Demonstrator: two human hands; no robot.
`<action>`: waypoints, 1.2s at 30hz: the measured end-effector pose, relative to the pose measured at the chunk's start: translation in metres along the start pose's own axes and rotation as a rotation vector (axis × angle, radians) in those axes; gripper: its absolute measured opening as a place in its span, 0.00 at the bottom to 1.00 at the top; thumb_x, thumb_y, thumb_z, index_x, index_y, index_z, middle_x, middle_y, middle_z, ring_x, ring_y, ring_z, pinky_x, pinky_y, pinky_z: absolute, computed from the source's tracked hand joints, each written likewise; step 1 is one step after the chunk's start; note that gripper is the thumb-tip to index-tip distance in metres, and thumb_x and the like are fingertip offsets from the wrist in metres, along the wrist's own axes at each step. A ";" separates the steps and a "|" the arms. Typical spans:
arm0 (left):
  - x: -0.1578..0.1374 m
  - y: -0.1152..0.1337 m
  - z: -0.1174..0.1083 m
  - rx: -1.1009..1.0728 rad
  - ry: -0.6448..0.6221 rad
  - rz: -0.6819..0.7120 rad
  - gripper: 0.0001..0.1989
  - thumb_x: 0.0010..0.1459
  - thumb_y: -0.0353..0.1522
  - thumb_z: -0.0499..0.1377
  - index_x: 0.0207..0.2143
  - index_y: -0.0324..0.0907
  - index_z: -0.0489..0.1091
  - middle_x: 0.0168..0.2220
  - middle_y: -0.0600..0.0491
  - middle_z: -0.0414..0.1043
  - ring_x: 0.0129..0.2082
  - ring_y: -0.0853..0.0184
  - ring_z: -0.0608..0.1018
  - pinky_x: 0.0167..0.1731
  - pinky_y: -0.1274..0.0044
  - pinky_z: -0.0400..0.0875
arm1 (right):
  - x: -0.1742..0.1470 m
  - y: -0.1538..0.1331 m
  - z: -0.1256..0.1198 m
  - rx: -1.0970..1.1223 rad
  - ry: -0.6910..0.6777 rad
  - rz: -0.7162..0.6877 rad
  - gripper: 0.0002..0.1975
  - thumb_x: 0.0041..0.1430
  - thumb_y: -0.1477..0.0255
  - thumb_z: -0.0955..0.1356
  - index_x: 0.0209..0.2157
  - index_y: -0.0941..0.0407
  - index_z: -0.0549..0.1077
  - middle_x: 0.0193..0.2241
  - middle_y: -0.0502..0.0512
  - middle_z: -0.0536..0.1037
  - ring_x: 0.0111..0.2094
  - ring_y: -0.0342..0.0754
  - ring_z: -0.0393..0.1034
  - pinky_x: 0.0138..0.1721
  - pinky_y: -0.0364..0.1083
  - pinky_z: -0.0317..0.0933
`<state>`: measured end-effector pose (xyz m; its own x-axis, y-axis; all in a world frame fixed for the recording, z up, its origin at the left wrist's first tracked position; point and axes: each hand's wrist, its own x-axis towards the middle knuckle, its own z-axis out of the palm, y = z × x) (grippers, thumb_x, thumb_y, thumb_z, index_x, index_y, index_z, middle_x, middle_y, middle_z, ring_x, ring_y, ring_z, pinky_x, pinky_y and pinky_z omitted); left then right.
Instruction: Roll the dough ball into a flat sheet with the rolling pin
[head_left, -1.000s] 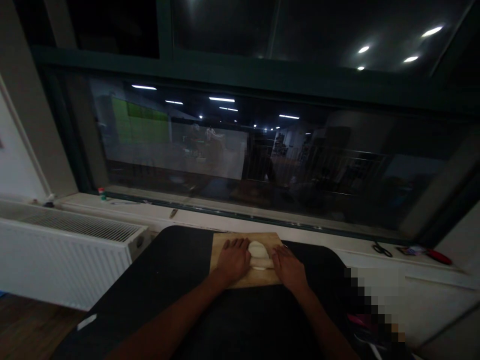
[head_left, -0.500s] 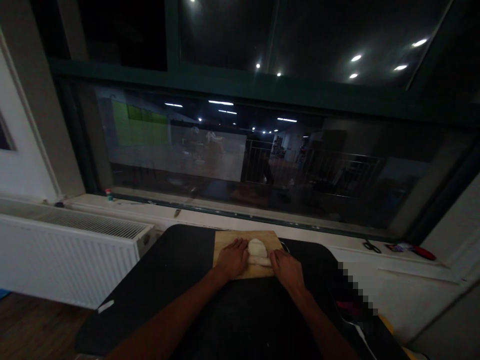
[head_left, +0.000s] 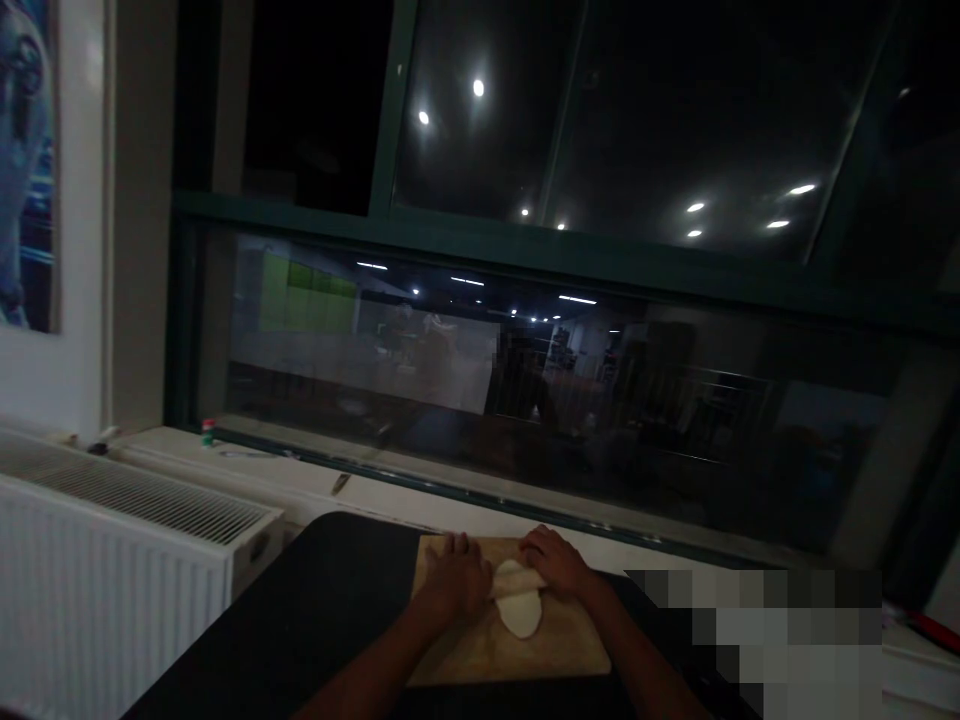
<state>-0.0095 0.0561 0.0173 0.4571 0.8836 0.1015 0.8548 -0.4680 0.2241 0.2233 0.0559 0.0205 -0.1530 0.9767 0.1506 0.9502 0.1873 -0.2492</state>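
Observation:
A flat, pale oval of dough (head_left: 520,615) lies on a wooden board (head_left: 510,660). Across its far part rests a light wooden rolling pin (head_left: 519,583). My left hand (head_left: 459,580) is closed over the pin's left end, its fingers partly hidden in the dim light. At the other end, my right hand (head_left: 553,560) grips the pin, slightly farther from me than the left. Both ends of the pin are covered by the hands, and dough shows mostly on the near side of it.
The board lies on a black table (head_left: 337,590) against a white windowsill (head_left: 397,497). A small red-and-green container (head_left: 208,432) stands on the sill at left. A white radiator (head_left: 127,560) is beside the table. A red object (head_left: 937,632) lies far right.
Both hands have pushed the rolling pin away from me, from the dough's near end to its far part. The head view has tilted up, so the table sits lower in the picture.

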 end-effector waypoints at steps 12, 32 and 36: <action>-0.018 0.004 -0.004 -0.026 0.064 0.110 0.25 0.66 0.39 0.39 0.55 0.42 0.69 0.61 0.41 0.64 0.61 0.45 0.64 0.55 0.45 0.56 | -0.032 0.017 0.026 0.030 0.065 0.048 0.28 0.66 0.63 0.53 0.57 0.59 0.71 0.58 0.58 0.71 0.63 0.52 0.59 0.66 0.53 0.47; -0.061 0.001 0.004 -0.115 0.174 0.279 0.23 0.69 0.38 0.39 0.56 0.45 0.67 0.58 0.48 0.69 0.57 0.59 0.70 0.57 0.65 0.63 | -0.121 -0.058 0.007 -0.205 0.197 0.220 0.27 0.70 0.63 0.50 0.38 0.54 0.77 0.36 0.59 0.80 0.39 0.51 0.76 0.40 0.47 0.64; -0.030 -0.007 -0.001 -0.061 0.094 0.258 0.22 0.68 0.38 0.41 0.56 0.45 0.67 0.57 0.46 0.70 0.55 0.55 0.72 0.53 0.62 0.66 | -0.071 -0.058 -0.027 -0.249 0.234 0.281 0.26 0.69 0.60 0.51 0.38 0.53 0.77 0.34 0.59 0.81 0.37 0.53 0.77 0.38 0.48 0.63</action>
<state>-0.0298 0.0330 0.0138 0.6307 0.7340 0.2520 0.6953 -0.6787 0.2365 0.1865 -0.0272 0.0500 0.1588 0.9305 0.3299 0.9870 -0.1410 -0.0774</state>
